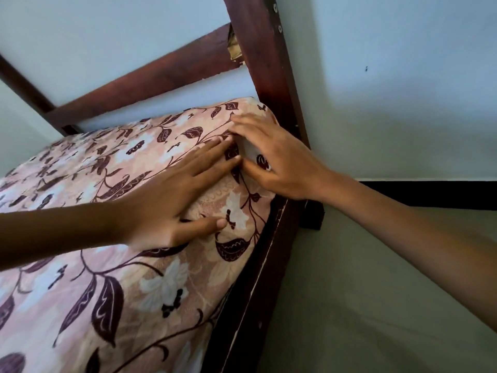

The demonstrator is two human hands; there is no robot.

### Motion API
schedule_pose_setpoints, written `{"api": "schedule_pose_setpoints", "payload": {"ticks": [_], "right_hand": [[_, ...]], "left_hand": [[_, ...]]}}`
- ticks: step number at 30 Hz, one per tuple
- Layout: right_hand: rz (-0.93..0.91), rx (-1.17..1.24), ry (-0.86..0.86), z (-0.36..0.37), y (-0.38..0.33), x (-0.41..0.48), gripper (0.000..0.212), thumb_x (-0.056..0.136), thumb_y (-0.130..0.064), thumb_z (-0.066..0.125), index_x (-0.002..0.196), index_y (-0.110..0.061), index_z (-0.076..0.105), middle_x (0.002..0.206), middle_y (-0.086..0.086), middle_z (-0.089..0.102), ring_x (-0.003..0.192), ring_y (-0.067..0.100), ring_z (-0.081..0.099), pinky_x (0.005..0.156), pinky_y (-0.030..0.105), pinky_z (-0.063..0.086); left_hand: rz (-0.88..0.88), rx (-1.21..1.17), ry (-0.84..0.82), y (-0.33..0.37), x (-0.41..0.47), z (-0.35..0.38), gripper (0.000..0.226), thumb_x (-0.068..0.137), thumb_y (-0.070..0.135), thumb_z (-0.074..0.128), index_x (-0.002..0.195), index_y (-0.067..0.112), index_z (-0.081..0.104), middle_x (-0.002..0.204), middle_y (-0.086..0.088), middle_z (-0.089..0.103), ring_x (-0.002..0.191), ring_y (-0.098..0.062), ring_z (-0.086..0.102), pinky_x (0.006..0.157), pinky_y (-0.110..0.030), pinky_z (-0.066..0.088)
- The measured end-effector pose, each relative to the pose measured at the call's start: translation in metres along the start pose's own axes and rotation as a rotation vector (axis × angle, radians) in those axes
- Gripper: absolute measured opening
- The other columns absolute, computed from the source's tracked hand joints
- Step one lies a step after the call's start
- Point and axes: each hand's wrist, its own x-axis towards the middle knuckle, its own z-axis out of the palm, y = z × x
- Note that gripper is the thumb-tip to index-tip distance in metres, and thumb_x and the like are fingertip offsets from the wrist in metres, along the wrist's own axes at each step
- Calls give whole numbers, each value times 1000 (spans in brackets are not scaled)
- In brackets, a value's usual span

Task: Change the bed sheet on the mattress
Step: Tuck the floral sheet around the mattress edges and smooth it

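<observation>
Left hand (161, 211) flat, fingers (212, 154) straight, pinning floral sheet (94, 292) spread over the bed near the corner. Right hand (279, 162) pinches a sheet fold by the bedpost (269, 63). Risk: tugging while pinned could slip the fold free or bunch the corner.

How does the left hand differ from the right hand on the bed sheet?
The left hand lies flat, fingers straight, on the floral bed sheet; the right hand pinches a fold. The left hand sits inward, the right hand at the corner by the bedpost. Both touch the sheet.
</observation>
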Motion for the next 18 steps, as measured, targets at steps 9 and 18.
{"api": "schedule_pose_setpoints", "payload": {"ticks": [9,18], "right_hand": [[-48,58,161,12,-3,20,26,87,-7,39,92,5,62,94,16,64,95,29,59,114,43,22],[137,-172,-369,-11,-40,47,31,76,-4,42,97,4,63,98,18,64,96,30,58,111,48,30]], "left_hand": [[-6,11,103,3,-1,14,95,78,65,36,150,12,4,157,-10,-3,145,-18,-6,116,-29,-2],[-106,-77,-164,5,-1,3,89,85,63,30,147,3,8,154,-21,6,143,-29,-7,117,-41,-9]]}}
